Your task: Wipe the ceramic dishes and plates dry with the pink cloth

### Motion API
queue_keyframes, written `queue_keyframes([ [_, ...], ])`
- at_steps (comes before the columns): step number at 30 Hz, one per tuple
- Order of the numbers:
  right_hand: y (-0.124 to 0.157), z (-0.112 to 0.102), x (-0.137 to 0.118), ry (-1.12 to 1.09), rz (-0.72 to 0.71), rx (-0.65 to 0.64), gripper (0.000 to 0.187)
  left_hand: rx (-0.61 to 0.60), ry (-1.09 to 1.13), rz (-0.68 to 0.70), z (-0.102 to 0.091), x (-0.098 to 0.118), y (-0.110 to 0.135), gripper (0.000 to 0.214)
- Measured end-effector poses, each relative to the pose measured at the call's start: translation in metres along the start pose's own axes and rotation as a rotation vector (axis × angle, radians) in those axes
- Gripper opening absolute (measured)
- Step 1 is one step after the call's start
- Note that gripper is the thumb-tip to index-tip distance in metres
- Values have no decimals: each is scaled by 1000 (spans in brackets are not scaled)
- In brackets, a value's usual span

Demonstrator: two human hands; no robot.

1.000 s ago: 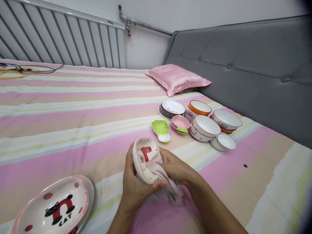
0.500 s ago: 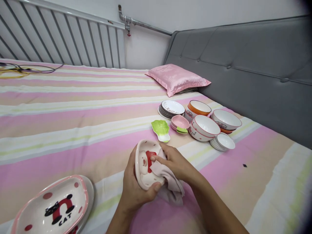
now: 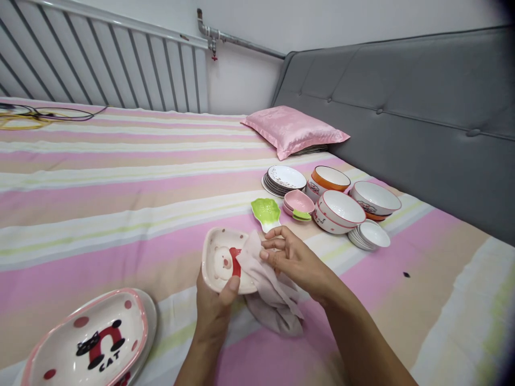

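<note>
My left hand (image 3: 215,308) grips a small white bowl (image 3: 219,249) by its near edge, thumb on the inside. The bowl is tilted toward me and shows a bear in a red scarf and brown dots. In my right hand (image 3: 295,260) a pale pinkish-grey cloth (image 3: 267,292) is pinched between thumb and fingers. The cloth lies over the bowl's right side and hangs down below it. Just beyond my right hand is a green leaf-shaped dish (image 3: 265,212), its near end partly hidden by the fingers.
Pink dishes (image 3: 299,201), stacked plates (image 3: 285,177), larger bowls (image 3: 341,209) and small white dishes (image 3: 373,234) stand beyond on the striped bedsheet (image 3: 120,236). A cat-print dish (image 3: 86,338) sits on a plate at lower left. A pink pillow (image 3: 293,128) lies near the grey headboard (image 3: 402,96).
The bowl has shifted left and turned flatter in my left hand. My right hand has drawn away from inside the bowl to the right, its fingers now lifted and holding the cloth.
</note>
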State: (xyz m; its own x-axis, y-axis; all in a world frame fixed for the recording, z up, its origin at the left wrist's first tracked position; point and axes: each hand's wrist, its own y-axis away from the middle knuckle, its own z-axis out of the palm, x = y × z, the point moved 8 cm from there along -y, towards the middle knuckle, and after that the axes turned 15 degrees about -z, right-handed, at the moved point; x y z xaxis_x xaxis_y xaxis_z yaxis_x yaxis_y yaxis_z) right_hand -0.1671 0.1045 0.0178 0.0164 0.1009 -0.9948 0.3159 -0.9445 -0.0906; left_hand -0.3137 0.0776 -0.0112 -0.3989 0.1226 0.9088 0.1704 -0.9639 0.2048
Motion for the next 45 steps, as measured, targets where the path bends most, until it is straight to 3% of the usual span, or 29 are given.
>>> queue_keyframes([
  [5,6,9,-13,48,-35,-112,27,59,55,35,-3,2,-1,54],
  [13,10,14,-33,516,-177,-146,7,88,19,93,-4,5,1,52],
  [16,9,2,-43,771,-299,13,3,94,17,77,-5,3,0,55],
  [19,14,-13,-60,1085,-485,309,5,95,7,37,-4,1,1,55],
  [21,17,-21,-63,1182,-547,461,8,84,12,18,-2,1,2,55],
  [24,13,-26,-56,1103,-514,491,6,61,19,-9,1,1,5,54],
  [29,6,-15,-47,758,-446,359,4,-54,-2,-55,13,0,8,46],
  [32,4,-7,-42,563,-374,274,8,-58,-8,-99,14,-3,8,49],
  [39,5,28,-39,322,-261,-240,16,-39,65,-137,10,-7,5,56],
  [42,6,25,-39,283,-244,-250,24,-41,61,-115,10,-6,6,57],
  [45,4,15,-31,338,-211,-159,15,-67,69,-67,12,-4,7,56],
])
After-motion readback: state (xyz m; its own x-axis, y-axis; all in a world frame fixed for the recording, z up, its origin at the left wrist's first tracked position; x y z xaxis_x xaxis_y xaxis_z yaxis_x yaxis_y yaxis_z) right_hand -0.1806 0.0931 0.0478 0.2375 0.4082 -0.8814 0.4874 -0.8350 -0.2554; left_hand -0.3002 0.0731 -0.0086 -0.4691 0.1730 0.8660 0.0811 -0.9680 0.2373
